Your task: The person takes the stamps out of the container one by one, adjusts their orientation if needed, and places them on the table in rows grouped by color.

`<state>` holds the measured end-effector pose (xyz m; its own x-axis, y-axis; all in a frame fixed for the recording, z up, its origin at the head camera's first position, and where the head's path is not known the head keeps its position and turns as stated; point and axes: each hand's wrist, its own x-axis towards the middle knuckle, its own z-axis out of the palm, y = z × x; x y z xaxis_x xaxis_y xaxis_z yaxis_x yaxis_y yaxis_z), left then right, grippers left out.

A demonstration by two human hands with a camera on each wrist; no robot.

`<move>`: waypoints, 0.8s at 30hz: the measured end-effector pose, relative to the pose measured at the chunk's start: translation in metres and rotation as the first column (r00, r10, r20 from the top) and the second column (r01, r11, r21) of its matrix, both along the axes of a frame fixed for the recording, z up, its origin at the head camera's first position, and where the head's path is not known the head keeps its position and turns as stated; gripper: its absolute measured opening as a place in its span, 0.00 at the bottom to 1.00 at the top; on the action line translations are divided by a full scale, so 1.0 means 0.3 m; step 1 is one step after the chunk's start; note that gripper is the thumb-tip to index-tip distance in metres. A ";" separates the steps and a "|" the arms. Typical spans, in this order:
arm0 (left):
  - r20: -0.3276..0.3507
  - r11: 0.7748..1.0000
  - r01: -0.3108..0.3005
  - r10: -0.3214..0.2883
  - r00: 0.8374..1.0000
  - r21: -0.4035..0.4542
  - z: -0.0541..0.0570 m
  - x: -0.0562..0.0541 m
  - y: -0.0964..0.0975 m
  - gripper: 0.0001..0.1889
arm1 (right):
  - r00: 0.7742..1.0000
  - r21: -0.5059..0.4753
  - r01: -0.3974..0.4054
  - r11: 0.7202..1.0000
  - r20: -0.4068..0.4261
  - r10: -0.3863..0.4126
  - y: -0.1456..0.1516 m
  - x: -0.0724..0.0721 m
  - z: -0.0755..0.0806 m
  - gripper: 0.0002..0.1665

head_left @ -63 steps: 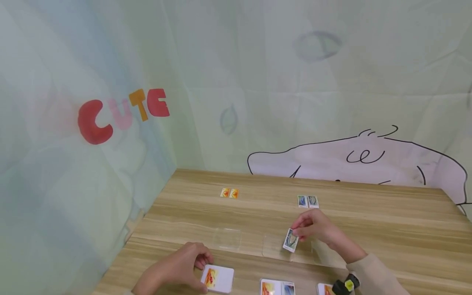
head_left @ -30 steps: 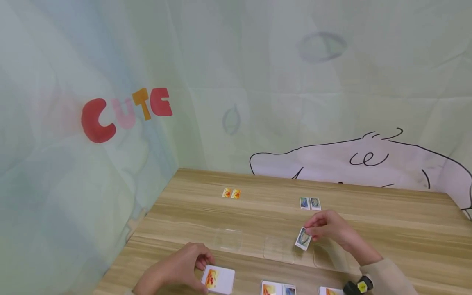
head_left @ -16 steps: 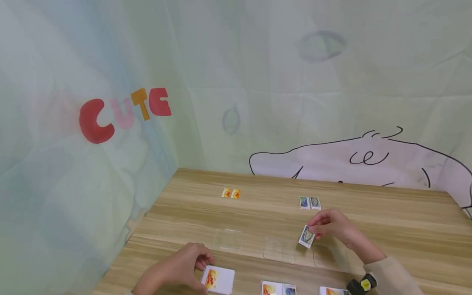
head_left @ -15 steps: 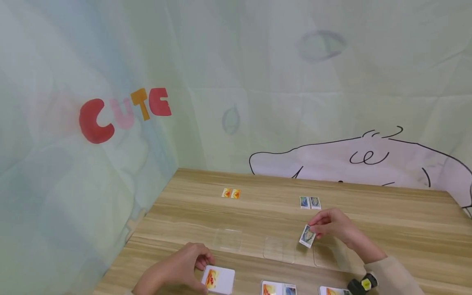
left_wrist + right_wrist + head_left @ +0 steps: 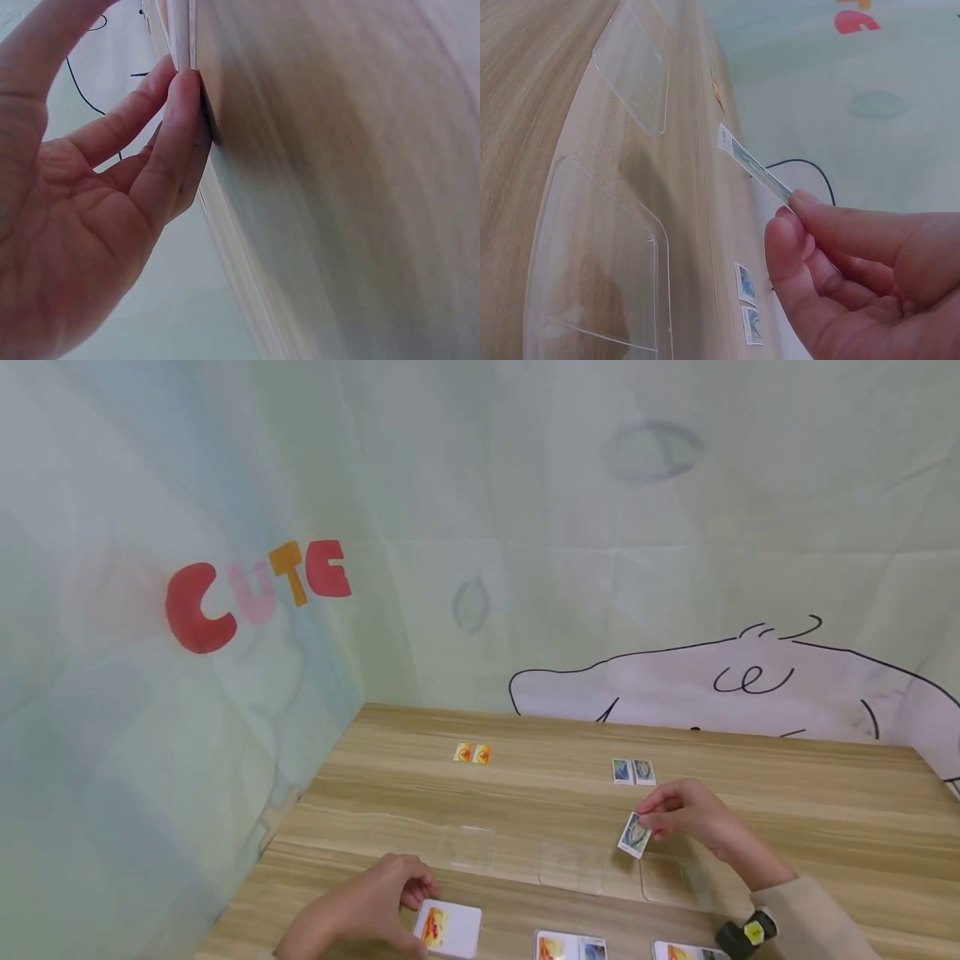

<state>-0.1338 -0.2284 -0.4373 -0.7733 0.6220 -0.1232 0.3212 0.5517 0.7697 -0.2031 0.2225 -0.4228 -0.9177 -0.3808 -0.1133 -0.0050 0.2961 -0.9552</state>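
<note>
Right hand (image 5: 697,817) pinches a blue-grey stamp (image 5: 635,836), held up near the right clear plastic cover (image 5: 675,878), not yet set down; left hand (image 5: 371,900) grips the left white case (image 5: 462,930), fingers and thumb at its edge. Cases look partly loaded: left, orange stamp (image 5: 435,927); middle case (image 5: 573,948), orange and blue stamps (image 5: 595,952); right case (image 5: 660,951), orange plus probably a darker stamp (image 5: 711,955), cut off. Left loose behind: orange pair (image 5: 482,755), blue-grey pair (image 5: 643,772).
</note>
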 end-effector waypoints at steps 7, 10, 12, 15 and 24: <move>0.006 1.000 -0.003 0.003 1.000 -0.006 0.006 0.000 0.005 0.25 | 1.000 -0.003 0.004 1.000 0.003 -0.004 0.007 -0.005 0.001 0.11; 0.000 1.000 -0.005 0.005 1.000 -0.009 0.009 0.003 0.005 0.25 | 1.000 0.015 0.009 1.000 0.000 -0.009 0.012 -0.005 0.000 0.11; 0.002 1.000 -0.007 0.007 1.000 -0.009 0.010 0.004 0.005 0.25 | 1.000 0.025 0.013 1.000 0.000 -0.013 0.016 -0.006 0.000 0.11; 0.001 1.000 -0.007 0.007 1.000 -0.007 0.009 0.006 0.005 0.25 | 1.000 0.032 0.017 0.999 0.001 -0.017 0.023 -0.008 0.000 0.11; 0.012 1.000 -0.016 0.016 1.000 0.000 0.008 0.006 0.007 0.25 | 1.000 0.053 0.014 0.998 -0.012 -0.014 0.047 -0.013 0.004 0.10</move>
